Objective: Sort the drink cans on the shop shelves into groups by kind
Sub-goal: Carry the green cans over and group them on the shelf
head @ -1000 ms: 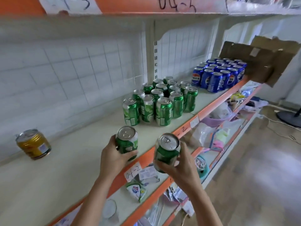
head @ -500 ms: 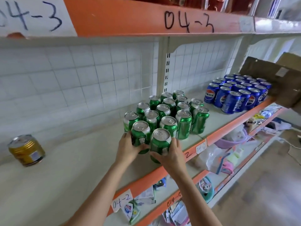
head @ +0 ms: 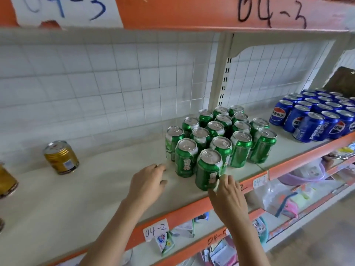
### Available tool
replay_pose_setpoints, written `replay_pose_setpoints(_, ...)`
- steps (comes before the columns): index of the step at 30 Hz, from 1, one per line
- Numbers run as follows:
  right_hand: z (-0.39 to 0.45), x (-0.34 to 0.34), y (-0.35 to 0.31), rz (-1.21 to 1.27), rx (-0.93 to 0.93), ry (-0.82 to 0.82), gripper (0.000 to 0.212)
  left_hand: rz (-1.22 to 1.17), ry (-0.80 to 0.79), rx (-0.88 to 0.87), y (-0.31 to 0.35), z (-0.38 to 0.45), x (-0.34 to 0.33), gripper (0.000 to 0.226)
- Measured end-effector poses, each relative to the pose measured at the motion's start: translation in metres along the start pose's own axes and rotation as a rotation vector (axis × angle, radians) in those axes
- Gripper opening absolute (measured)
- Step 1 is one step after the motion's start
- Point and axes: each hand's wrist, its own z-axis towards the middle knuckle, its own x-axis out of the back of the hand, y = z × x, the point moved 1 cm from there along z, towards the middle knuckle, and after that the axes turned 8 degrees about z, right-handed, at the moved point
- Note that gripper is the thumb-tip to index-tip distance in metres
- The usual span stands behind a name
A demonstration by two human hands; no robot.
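Placement step: right hand (head: pixel 228 196) grasps the front green aluminium can (head: pixel 208 169); left hand (head: pixel 148 181), grip released, rests at nine o'clock. Next, probably: fetch gold ribbed can (head: pixel 61 157).

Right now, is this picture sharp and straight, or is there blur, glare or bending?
Head view: the shelf edge bows from wide-angle distortion; soft overall, blurrier toward the corners; light glints on the green cans tops; the gold can leans only from lens warp.
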Motion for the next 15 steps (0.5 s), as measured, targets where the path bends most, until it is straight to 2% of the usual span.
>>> replay_pose_setpoints(3,-0.014,0.001,0.003,0.069,0.134,-0.08,0.03,0.107,-0.053,-0.005,-0.009,-0.028,0.014,0.034)
replay_pose_setpoints(6,-0.03,-0.007,-0.003,0.2,0.293,-0.144,0.03,0.114,0.037,0.048,-0.012,-0.063,0.018,0.03)
replay_pose_setpoints(10,-0.056,-0.027,-0.013,0.232,0.486,-0.282,0.026,0.106,0.079,0.161,-0.014,-0.112,0.015,0.035)
replay_pose_setpoints(15,-0.085,-0.058,-0.027,0.291,0.614,-0.441,0.026,0.146,0.079,0.353,-0.027,-0.178,0.021,0.033)
